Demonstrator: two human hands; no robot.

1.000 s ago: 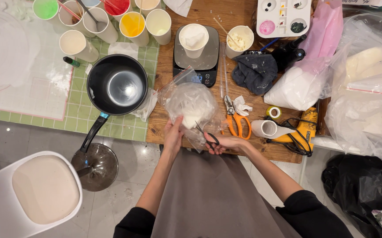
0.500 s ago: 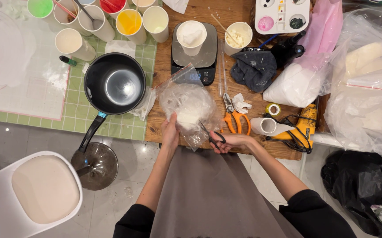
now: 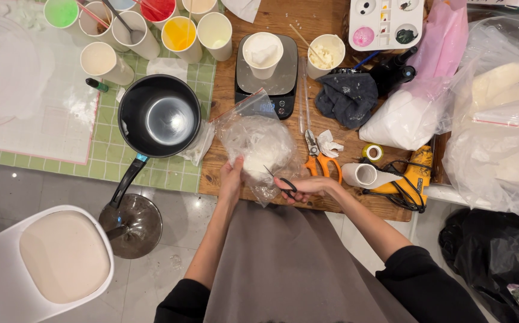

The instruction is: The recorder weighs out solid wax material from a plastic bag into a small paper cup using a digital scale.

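Crinkled clear bag (image 3: 259,146) gripped by left hand (image 3: 231,179); right hand (image 3: 307,186) holds black scissors (image 3: 280,182).

The right hand (image 3: 307,186) now sits farther right along the table edge, its black scissors (image 3: 280,182) angled into the clear plastic bag (image 3: 259,143), which the left hand (image 3: 232,179) tilts slightly more upright than before.
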